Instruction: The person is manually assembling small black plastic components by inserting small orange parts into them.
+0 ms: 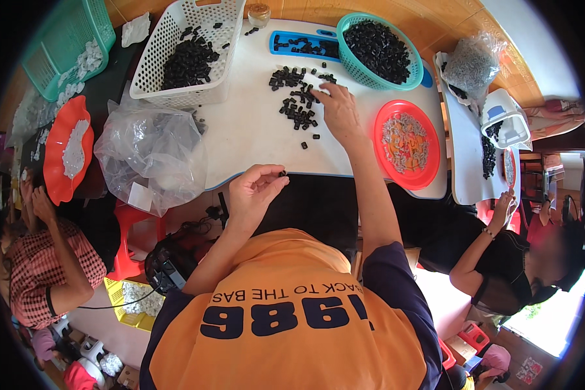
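Note:
My left hand (255, 195) is held just off the table's near edge, thumb and forefinger pinched on a small black plastic piece (283, 173). Over the table, my right hand (341, 112) reaches forward, its fingers stretched out to a loose pile of small black plastic pieces (299, 116). The fingertips are at the pile's right side, and nothing shows gripped in them. A few single pieces lie nearer to me. Right of this hand sits a red plate (378, 156) holding many small grey parts (404, 133).
A green basket (344, 55) and a blue tray (273, 45) of black pieces stand at the back. Left are a white basket (175, 97), a clear plastic bag (146, 149) and a red-orange dish (57, 156). People sit working on both sides.

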The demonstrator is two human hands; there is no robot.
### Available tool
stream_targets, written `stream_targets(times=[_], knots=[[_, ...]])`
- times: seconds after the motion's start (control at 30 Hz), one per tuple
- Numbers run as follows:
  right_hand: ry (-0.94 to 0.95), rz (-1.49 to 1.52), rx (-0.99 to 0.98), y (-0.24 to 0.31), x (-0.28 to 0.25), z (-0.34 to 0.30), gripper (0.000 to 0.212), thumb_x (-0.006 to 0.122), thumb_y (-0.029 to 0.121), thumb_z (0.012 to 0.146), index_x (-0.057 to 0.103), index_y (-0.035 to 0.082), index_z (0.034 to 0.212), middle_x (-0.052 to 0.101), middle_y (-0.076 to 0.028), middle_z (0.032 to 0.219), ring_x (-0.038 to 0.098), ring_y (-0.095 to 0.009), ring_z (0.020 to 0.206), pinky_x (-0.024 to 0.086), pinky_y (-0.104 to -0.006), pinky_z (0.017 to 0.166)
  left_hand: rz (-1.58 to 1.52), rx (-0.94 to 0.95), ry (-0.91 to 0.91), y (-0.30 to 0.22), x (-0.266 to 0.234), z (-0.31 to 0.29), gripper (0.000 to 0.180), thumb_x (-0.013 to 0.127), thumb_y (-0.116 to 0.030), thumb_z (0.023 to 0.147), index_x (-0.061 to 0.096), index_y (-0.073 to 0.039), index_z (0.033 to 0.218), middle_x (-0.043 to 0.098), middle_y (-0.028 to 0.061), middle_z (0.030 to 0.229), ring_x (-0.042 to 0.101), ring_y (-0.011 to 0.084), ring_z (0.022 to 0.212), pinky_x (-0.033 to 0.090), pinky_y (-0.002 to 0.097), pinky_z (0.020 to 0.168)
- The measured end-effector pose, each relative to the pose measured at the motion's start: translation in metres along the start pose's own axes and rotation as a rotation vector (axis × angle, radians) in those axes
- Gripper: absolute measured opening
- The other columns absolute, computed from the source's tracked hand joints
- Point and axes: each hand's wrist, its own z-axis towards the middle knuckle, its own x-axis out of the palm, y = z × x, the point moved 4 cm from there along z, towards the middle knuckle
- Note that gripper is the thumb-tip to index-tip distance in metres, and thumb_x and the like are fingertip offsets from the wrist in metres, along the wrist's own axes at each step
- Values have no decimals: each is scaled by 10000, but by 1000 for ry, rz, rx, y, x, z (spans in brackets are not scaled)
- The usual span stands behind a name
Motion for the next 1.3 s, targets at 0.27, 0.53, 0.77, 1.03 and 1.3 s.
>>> stream_targets(times=[0.27, 0.53, 0.77, 1.03, 1.3], knots=[[-39, 191, 132, -3, 3, 3, 129, 649, 24, 788, 735, 85, 863, 642, -53, 956, 590, -259, 981, 441, -422, 884, -49, 33, 13, 6, -2, 1, 193, 711, 26, 848, 681, 9, 1038, 692, 45, 943, 638, 74, 812, 516, 202, 745], [72, 125, 77, 14, 10, 21, 95, 737, 130, 755, 730, 82, 836, 633, -64, 844, 597, -264, 910, 427, -417, 818, 38, 42, -17, 0, -8, 0, 203, 715, 29, 842, 681, 3, 1040, 692, 42, 939, 635, 70, 810, 514, 198, 738], [125, 109, 115, 21, 5, 23, 88, 726, 119, 767, 731, 91, 851, 660, -67, 863, 622, -255, 856, 446, -387, 802, -76, 10, -67, -6, -9, -1, 203, 710, 43, 841, 664, 41, 1039, 696, 88, 954, 670, 119, 875, 547, 234, 797], [24, 1128, 633, 51, -56, -19, 96, 671, 26, 860, 715, -10, 937, 701, -34, 876, 627, -94, 780, 484, -239, 737, -274, 25, 37, -27, -1, 13, 209, 681, 78, 849, 651, 62, 1056, 692, 126, 995, 691, 181, 917, 564, 271, 859], [0, 1479, 423, 101, -98, -63, 163, 642, -43, 879, 721, -19, 1019, 686, -63, 975, 621, -107, 892, 487, -236, 795, -379, 85, 175, -46, 23, 14, 233, 650, 92, 854, 655, 48, 1083, 680, 142, 1040, 681, 211, 936, 568, 317, 856]])
